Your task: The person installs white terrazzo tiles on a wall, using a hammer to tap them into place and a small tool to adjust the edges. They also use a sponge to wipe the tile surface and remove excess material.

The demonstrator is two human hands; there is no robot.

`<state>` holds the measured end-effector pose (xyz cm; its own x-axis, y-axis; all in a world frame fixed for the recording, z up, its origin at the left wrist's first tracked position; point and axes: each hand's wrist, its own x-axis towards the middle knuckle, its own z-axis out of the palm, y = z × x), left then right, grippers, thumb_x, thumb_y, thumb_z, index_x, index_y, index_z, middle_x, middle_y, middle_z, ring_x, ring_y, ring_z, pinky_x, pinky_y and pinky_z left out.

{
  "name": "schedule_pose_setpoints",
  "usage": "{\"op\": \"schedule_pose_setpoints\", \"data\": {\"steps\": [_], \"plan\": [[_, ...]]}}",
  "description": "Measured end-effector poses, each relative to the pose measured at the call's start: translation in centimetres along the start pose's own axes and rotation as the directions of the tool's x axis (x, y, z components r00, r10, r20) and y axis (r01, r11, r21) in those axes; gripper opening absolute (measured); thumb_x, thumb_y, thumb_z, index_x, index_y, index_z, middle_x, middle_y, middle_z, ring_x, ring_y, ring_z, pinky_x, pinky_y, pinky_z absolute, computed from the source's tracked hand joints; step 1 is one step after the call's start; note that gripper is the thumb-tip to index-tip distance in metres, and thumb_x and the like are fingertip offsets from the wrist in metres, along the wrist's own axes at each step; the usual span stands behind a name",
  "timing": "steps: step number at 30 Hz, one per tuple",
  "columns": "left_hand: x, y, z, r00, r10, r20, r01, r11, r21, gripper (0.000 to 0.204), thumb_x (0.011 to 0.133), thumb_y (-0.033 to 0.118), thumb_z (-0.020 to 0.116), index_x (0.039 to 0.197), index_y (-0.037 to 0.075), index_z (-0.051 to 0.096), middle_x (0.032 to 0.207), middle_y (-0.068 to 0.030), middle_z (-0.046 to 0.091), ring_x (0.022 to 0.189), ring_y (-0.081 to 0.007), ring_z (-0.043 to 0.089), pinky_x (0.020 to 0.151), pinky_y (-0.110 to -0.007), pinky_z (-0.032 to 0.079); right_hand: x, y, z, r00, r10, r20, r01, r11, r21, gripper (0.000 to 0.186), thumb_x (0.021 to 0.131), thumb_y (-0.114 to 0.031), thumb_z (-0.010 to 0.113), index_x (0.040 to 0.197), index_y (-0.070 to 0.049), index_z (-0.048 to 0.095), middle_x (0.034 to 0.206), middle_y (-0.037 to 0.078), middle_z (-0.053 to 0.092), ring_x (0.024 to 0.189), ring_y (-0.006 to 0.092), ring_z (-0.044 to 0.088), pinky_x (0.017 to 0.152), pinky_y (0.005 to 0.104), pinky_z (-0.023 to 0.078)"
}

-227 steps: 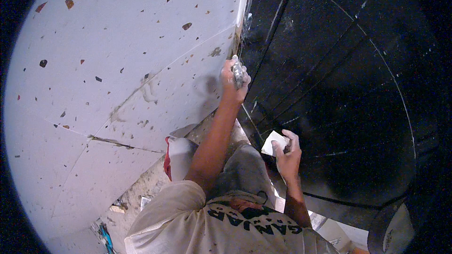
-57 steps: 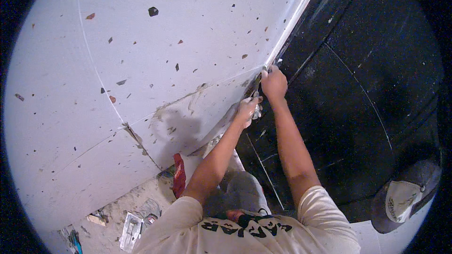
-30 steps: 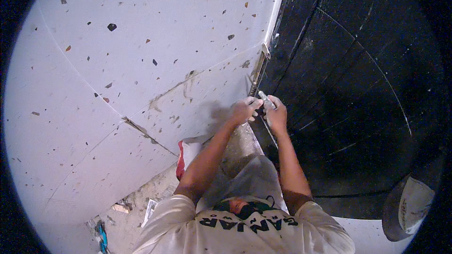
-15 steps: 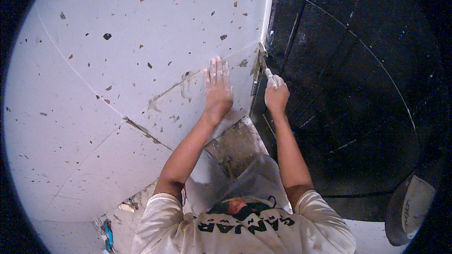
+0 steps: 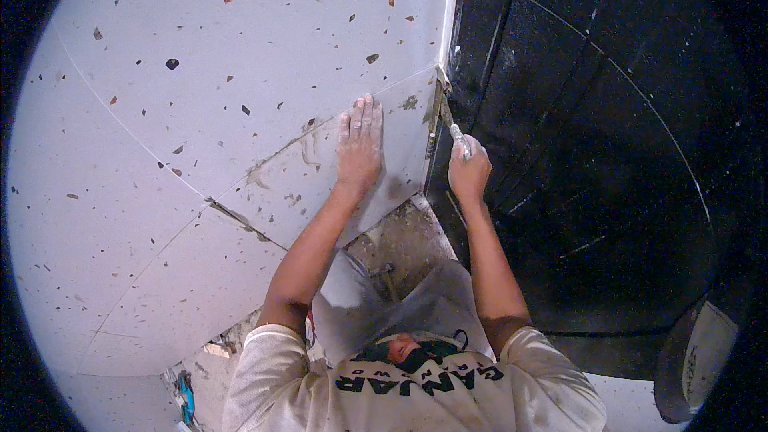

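My left hand [image 5: 360, 148] lies flat, fingers stretched out, on a white speckled wall tile [image 5: 264, 40] beside a joint smeared with grey mortar. Closed round the pale, caked handle of a putty knife [image 5: 458, 133] is my right hand [image 5: 470, 172]. The knife's narrow blade points up into the vertical corner where the white tiles meet the black surface, and its tip reaches the joint's level. Grey mortar marks the tile edge there.
A large black surface [image 5: 600, 168] with chalky lines fills the right. Below the tiles is a dusty brown floor [image 5: 420, 240]. A blue tool [image 5: 186, 396] lies at lower left, and a dark rounded object with a pale face [image 5: 708, 352] stands at lower right.
My right hand has drawn slightly down, baring more of the putty knife's blade in the corner. My left hand has shifted a little left, still flat on the tile.
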<state>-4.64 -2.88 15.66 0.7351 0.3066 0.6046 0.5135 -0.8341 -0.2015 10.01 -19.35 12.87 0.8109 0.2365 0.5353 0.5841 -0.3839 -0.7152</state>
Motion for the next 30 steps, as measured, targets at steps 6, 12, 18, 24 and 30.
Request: {"op": "schedule_pose_setpoints", "data": {"steps": [6, 12, 18, 24, 30], "plan": [[-0.1, -0.5, 0.3, 0.999, 0.035, -0.018, -0.036, 0.999, -0.039, 0.064, 0.089, 0.012, 0.041, 0.151, 0.002, 0.028, 0.161, -0.0139, 0.018, 0.15, -0.0275, 0.012, 0.12, -0.047, 0.011, 1.2, -1.1, 1.2, 0.999, -0.029, 0.022, 0.029, 0.999, -0.018, 0.036, 0.089, -0.025, 0.06, 0.114, 0.001, 0.062, 0.104, 0.025, 0.065, 0.097, 0.0445, 0.06, 0.086, 0.0505, 0.048], [-0.2, -0.3, -0.2, 0.999, 0.029, 0.032, -0.028, 0.999, -0.023, 0.067, 0.089, 0.013, 0.041, 0.152, 0.002, 0.023, 0.161, -0.0173, 0.014, 0.15, -0.0314, 0.01, 0.12, -0.049, 0.009, -1.4, 0.5, 1.8, 1.0, -0.002, 0.014, 0.002, 1.0, 0.031, 0.031, 0.089, -0.024, 0.061, 0.109, -0.001, 0.065, 0.101, 0.023, 0.067, 0.095, 0.0436, 0.062, 0.084, 0.0498, 0.049], [-0.9, 0.0, -0.6, 1.0, -0.004, 0.025, 0.005, 0.998, -0.058, 0.069, 0.088, 0.015, 0.044, 0.151, -0.002, 0.023, 0.16, -0.0192, 0.015, 0.15, -0.0318, 0.01, 0.12, -0.05, 0.009, -6.3, 1.3, -0.9, 0.929, 0.193, 0.314, -0.227, 0.971, 0.075, 0.033, 0.09, -0.025, 0.061, 0.113, -0.002, 0.067, 0.11, 0.019, 0.069, 0.103, 0.0351, 0.065, 0.091, 0.0403, 0.049], [-1.6, 0.6, 0.0, 0.999, -0.018, -0.03, 0.016, 0.996, -0.093, 0.075, 0.083, 0.015, 0.049, 0.15, -0.004, 0.022, 0.16, -0.0213, 0.014, 0.15, -0.033, 0.01, 0.12, -0.051, 0.009, -14.2, 12.1, 3.1, 0.788, 0.304, 0.535, -0.232, 0.952, -0.2, 0.037, 0.088, -0.03, 0.065, 0.113, -0.003, 0.065, 0.105, 0.017, 0.069, 0.095, 0.0323, 0.066, 0.085, 0.0423, 0.051], [-0.6, 1.1, -0.2, 0.999, -0.041, 0.036, 0.042, 0.999, -0.02, 0.088, 0.084, 0.034, 0.064, 0.151, -0.003, 0.021, 0.16, -0.0227, 0.011, 0.149, -0.0382, 0.007, 0.119, -0.055, 0.008, -21.1, 19.1, 6.8, 0.577, 0.48, 0.661, -0.307, 0.877, -0.369, 0.037, 0.089, -0.031, 0.065, 0.113, -0.002, 0.064, 0.105, 0.017, 0.068, 0.095, 0.0318, 0.066, 0.085, 0.042, 0.051]]}}
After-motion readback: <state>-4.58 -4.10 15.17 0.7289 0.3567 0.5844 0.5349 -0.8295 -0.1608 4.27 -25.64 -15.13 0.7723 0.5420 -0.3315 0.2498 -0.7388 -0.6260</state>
